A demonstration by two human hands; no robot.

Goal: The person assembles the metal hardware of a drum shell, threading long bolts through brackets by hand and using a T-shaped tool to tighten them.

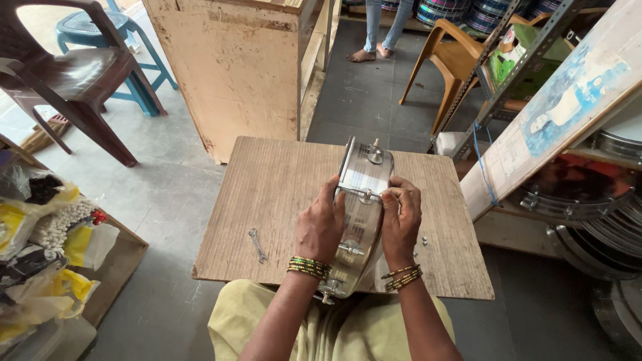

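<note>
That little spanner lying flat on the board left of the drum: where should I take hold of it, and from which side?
Take the spanner by its thin middle shaft, from straight above, pinching across its width. It lies flat on the wooden board with bare board around it, left of the left hand, so a side approach finds no edge.

1 drum shell (361, 200), 1 spanner (257, 245), 2 hands, 3 chairs

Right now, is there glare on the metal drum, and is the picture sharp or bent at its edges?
Head view: soft daylight, a pale sheen on the metal drum shell between left hand and right hand; hands and wooden board sharp; the wide lens bows the shelf frame.
</note>
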